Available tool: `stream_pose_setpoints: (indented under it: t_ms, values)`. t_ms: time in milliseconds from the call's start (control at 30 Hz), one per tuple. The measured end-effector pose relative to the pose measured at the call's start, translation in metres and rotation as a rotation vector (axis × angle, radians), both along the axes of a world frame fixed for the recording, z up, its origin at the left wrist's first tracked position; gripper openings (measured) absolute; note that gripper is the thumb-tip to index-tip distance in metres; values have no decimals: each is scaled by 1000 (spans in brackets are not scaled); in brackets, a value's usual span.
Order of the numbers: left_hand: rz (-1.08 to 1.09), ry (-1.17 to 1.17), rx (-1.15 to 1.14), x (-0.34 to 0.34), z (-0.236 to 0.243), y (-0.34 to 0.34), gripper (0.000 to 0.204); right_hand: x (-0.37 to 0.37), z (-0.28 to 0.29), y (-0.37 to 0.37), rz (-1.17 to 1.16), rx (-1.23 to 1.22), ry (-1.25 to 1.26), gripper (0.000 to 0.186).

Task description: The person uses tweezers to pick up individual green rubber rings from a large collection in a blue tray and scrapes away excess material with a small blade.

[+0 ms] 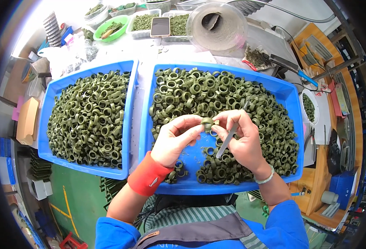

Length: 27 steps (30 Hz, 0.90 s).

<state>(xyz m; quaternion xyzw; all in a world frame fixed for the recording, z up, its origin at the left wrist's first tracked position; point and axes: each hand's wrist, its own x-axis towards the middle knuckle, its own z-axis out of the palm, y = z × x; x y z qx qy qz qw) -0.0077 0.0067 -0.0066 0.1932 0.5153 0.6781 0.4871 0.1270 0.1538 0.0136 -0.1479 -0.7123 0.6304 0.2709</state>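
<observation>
Thumb and fingertips of my left hand pinch a dark green plastic ring with a small tab, raised over the right-hand blue tray. My right hand is closed around a thin, flat grey metal blade, whose lower end points down toward the tray. Its thumb and forefinger tips also meet the ring's right side; whether they grip it, I cannot tell. Beneath both hands lie many similar green rings, heaped around a bare patch of tray bottom.
A second blue tray full of green rings stands at the left. Behind are a phone, tubs of small green pieces, a bright green bowl and a large dusty round container. At the right lies a blue-handled tool.
</observation>
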Motion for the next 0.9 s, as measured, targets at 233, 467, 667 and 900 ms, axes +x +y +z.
stream_pose_setpoints:
  t_ms: [233, 467, 667, 900]
  values:
    - [-31, -124, 74, -1, 7, 0, 31, 0, 4, 1, -32, 469, 38, 27]
    - [37, -171, 69, 0, 8, -2, 27, -1, 7, 1, -1, 626, 63, 27]
    - [75, -136, 87, 0, 5, -1, 21, -1, -3, 0, -27, 382, 81, 27]
    - [11, -182, 182, -1, 6, -1, 27, -4, 4, -4, 28, 417, 42, 30]
